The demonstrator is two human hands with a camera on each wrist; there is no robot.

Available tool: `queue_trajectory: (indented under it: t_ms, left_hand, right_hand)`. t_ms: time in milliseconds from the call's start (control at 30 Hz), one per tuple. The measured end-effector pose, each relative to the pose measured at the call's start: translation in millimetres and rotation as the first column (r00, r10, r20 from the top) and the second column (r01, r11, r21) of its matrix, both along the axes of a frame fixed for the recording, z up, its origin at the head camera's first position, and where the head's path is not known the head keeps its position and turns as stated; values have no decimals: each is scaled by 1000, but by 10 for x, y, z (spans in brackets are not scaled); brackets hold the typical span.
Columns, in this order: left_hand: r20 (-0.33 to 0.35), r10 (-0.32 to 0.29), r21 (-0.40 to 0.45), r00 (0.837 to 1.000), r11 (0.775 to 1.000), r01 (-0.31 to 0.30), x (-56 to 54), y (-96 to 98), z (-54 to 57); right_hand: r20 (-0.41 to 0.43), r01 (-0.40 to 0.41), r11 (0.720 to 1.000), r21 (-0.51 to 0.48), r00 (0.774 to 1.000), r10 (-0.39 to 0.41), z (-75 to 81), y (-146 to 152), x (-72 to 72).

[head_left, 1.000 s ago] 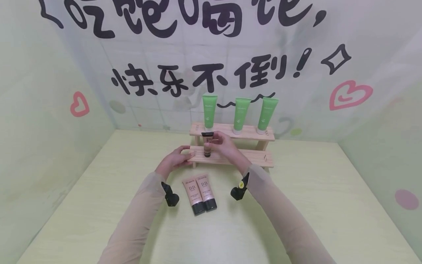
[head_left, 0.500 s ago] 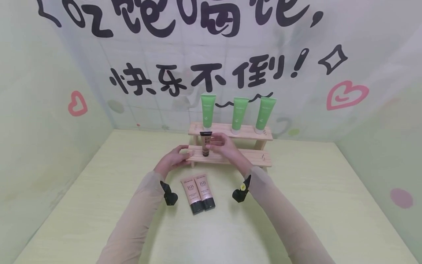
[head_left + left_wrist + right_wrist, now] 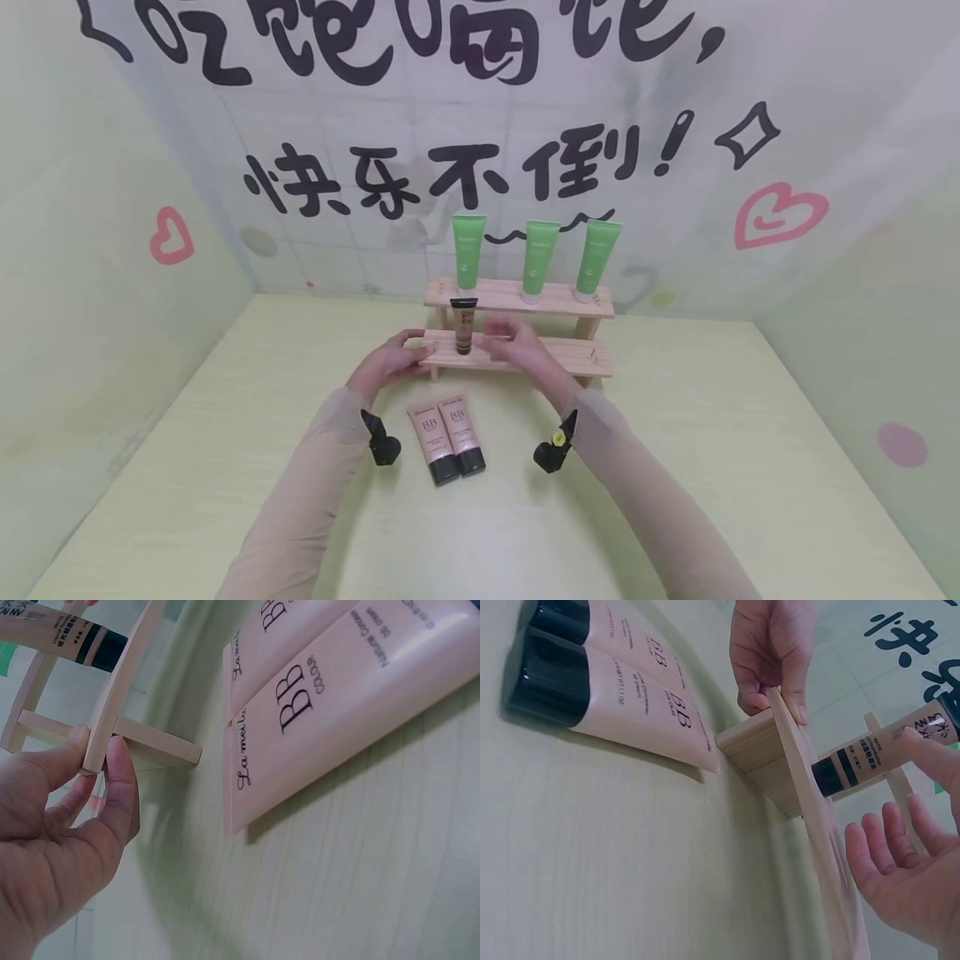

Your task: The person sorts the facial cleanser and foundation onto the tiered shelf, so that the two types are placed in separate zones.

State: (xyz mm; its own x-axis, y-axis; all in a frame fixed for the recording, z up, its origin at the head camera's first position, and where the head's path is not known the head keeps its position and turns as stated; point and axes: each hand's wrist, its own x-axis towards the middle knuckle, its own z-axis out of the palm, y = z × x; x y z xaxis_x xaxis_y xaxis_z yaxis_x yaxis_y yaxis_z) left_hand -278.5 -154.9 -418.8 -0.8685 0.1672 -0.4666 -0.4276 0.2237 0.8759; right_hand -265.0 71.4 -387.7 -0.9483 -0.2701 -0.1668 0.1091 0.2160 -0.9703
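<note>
Gently, I'd say, because the tube [image 3: 464, 323] stands on its narrow cap [image 3: 826, 777] and looks easy to tip. It is on the lower board [image 3: 573, 357], between my two hands and just beside the right one. My right hand [image 3: 522, 343] has its fingers loose and spread, gripping nothing; one fingertip overlaps the tube in the right wrist view, and I cannot tell whether it touches. A brush from that finger could knock the tube over. My left hand [image 3: 388, 360] pinches the near-left end of that board between thumb and fingers; a tug there might shake the tube, and perhaps also the three green tubes [image 3: 538, 258] on the upper board [image 3: 498, 293], beyond my right hand.

As for looks, the tube is slim and brownish, with dark lettering, a black flattened top end and a black cap with a pale band above it. It stands about upright. Closer to me than either hand, two pink tubes [image 3: 431, 433] lie flat, side by side.
</note>
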Motion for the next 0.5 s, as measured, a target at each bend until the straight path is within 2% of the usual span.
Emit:
queue_trajectory:
  t_ms: [233,500]
  left_hand:
    - [8,2,-15,1000,1000,-2,6,0,22]
    - [5,-8,-9,1000,1000,8,-4,-1,-5]
  right_hand:
    - [48,-11,1000,9,999,11,-41,33,98]
    - [91,-83,997,5,992,82,-117,78,209]
